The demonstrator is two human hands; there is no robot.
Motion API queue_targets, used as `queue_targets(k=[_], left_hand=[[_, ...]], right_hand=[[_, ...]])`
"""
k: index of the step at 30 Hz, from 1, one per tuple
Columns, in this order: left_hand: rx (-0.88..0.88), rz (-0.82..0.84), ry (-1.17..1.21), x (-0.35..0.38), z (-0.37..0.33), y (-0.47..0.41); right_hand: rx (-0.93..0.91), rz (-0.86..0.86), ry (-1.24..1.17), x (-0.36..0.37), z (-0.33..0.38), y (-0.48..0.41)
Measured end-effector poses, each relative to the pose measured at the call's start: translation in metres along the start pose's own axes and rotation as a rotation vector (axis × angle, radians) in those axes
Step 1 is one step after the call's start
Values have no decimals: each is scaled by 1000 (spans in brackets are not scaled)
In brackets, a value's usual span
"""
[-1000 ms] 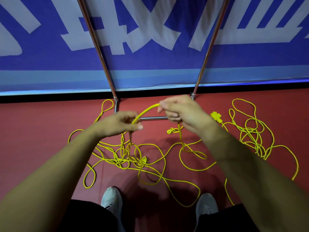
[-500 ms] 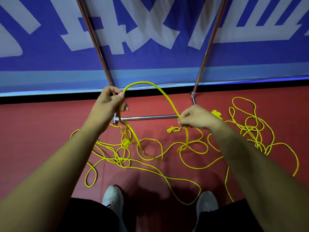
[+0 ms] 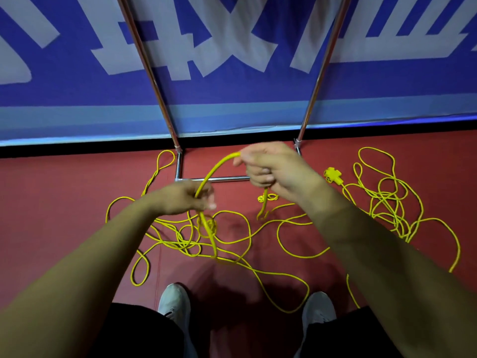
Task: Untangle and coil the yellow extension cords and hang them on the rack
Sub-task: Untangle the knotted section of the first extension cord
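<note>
Yellow extension cord (image 3: 232,236) lies tangled in loops over the red floor. A short arc of it (image 3: 214,169) spans between my hands above the floor. My left hand (image 3: 185,197) pinches the lower end of the arc, and cord hangs from it into a knotted clump (image 3: 206,224). My right hand (image 3: 271,166) grips the upper end, with cord strands dangling below its fingers. A yellow multi-socket end (image 3: 333,174) rests on the floor right of my right hand. The chrome rack (image 3: 211,179) stands just beyond, its two poles rising against the wall.
A second tangle of yellow cord (image 3: 387,200) spreads at the right. A blue and white banner wall (image 3: 232,73) closes the far side. My two white shoes (image 3: 175,301) stand at the bottom, with cord loops running between and around them.
My left hand dropped from beside the rack's left pole to lower centre. My right hand rose and moved left. The tall cord arch between them shrank to a short arc.
</note>
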State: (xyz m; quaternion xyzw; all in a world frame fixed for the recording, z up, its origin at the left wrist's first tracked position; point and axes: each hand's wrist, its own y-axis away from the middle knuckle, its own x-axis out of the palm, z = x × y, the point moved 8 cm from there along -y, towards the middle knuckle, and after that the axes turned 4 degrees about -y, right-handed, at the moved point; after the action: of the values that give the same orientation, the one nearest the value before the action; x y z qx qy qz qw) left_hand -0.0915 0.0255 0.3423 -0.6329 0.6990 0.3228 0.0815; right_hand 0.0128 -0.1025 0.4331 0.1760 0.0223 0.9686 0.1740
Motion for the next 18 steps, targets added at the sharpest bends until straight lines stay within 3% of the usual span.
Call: queue_targets(k=[2,5,8,10,12,14,16,18], left_hand=[[-132,18,-101,2,37,2],[-197,-220,-196,-24,54,9],[-163,-392,-140,-45,38,19],[-66,-536,-44,-62,15,29],[27,-589,61,-71,-6,36],[83,-544,161,-69,-22,36],[126,-461,174,-59,-40,33],[160,-385,155,-47,-55,28]], right_hand=[[-52,-22,-142,-9,6,2],[-49,-162,-179,-32,-7,2],[12,-393,179,-66,-20,4],[166,-445,464,-84,-30,7],[341,-383,729,-90,-46,13],[372,-287,929,-80,-51,14],[234,-180,859,-53,-47,7],[121,-74,605,-19,-44,1]])
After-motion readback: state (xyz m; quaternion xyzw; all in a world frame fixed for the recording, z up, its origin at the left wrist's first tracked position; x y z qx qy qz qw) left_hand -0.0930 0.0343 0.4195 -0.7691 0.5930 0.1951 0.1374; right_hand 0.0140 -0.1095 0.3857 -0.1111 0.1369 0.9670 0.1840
